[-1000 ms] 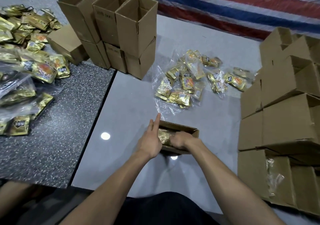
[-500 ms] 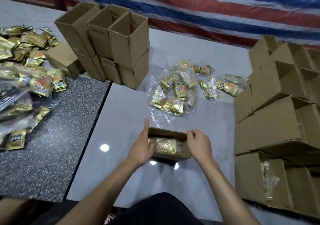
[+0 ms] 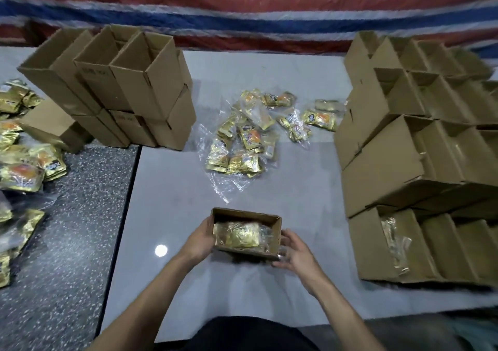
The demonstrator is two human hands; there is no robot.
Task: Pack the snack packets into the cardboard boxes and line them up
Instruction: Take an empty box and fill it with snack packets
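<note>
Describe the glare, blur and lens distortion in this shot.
Head view: a round light reflection glares on the white tabletop; the right hand at the open cardboard box is motion-blurred; the wide lens tilts the side box stacks outward; the striped tarp looks smeared.

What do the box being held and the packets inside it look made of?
The box looks like plain brown cardboard, matte, with creased fold lines. The packets in it look like gold foil or metallised plastic, glossy with highlights, apparently wrapped in clear crinkled film.
</note>
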